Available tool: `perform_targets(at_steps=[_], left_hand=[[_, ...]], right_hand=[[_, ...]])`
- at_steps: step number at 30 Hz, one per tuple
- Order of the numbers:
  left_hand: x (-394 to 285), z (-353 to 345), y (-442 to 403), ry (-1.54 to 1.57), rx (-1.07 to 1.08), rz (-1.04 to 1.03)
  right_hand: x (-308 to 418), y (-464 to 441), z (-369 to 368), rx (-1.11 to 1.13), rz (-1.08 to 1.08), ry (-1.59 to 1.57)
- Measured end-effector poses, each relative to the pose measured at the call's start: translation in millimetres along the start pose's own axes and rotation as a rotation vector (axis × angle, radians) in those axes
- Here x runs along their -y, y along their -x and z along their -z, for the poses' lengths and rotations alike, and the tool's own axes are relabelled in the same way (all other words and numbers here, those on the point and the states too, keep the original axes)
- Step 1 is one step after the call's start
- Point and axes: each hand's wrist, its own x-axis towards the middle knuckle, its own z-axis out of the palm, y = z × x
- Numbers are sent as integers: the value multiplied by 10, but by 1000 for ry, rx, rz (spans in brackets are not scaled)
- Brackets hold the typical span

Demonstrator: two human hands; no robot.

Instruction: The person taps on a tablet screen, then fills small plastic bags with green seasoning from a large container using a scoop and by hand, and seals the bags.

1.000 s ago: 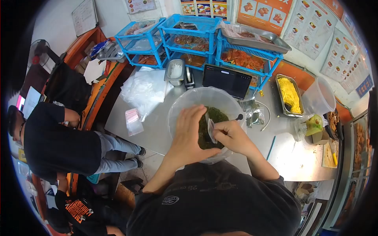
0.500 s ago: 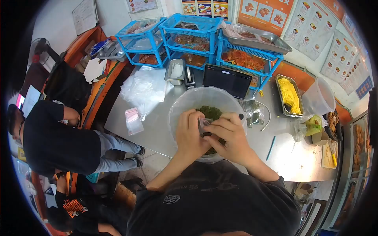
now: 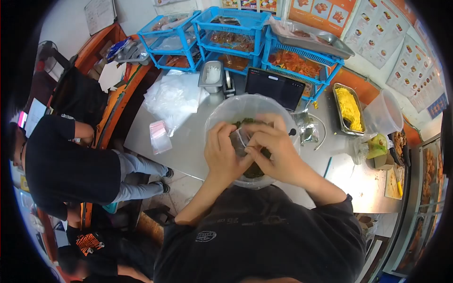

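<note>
A big clear plastic tub [image 3: 214,115] stands on the metal table in front of me, with dark green chopped leaves [image 3: 255,170] inside. Over it, my left hand [image 3: 222,153] pinches one side of a small clear plastic bag [image 3: 239,141]. The fingers of my right hand [image 3: 276,151] are closed at the bag's other side, partly smeared by motion. A dark rounded tip [image 3: 292,132] juts out beside my right hand; what it belongs to is hidden. Between the hands, much of the bag is covered by fingers.
Flat bags [image 3: 161,137] and plastic sheets [image 3: 172,99] lie left. Behind the tub are a tablet [image 3: 275,90], a metal container [image 3: 211,78] and blue racks [image 3: 231,23]. Filled packets [image 3: 307,128] and a yellow-food tray [image 3: 349,109] sit right. A person [image 3: 71,160] stands left.
My hands have spread slightly apart around the small bag, opening it wider. The right fingers have shifted along its side. The whole view has moved a little.
</note>
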Motion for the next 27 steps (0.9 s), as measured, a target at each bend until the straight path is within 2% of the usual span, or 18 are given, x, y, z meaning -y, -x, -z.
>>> perform_targets(at_steps=[3, 5, 6, 7, 11, 15, 17, 20, 23, 24, 27], left_hand=[[76, 15, 40, 13, -23, -13], [126, -13, 43, 29, -48, -33], [124, -5, 17, 18, -42, 7], [122, -3, 31, 31, -34, 21], [173, -24, 21, 24, -56, 30], [169, -70, 56, 60, -54, 71], [146, -80, 43, 24, -134, 56], [154, -110, 67, 68, -159, 51], [203, -36, 57, 78, -50, 90], [223, 17, 36, 146, -64, 147], [307, 120, -17, 372, -80, 281]], right_hand=[[129, -103, 111, 52, 78, 92], [162, -176, 156, 82, 113, 16], [239, -245, 216, -10, 139, 68], [279, -263, 244, -4, 109, 129], [273, -346, 162, 82, 168, 181], [152, -253, 9, 122, 53, 173], [114, -239, -37, 59, 101, 213], [23, -176, -35, 131, 55, 168], [-6, -231, 75, 245, -24, 21], [-28, -279, 93, 164, -87, -196], [15, -448, 194, 186, -203, 122]])
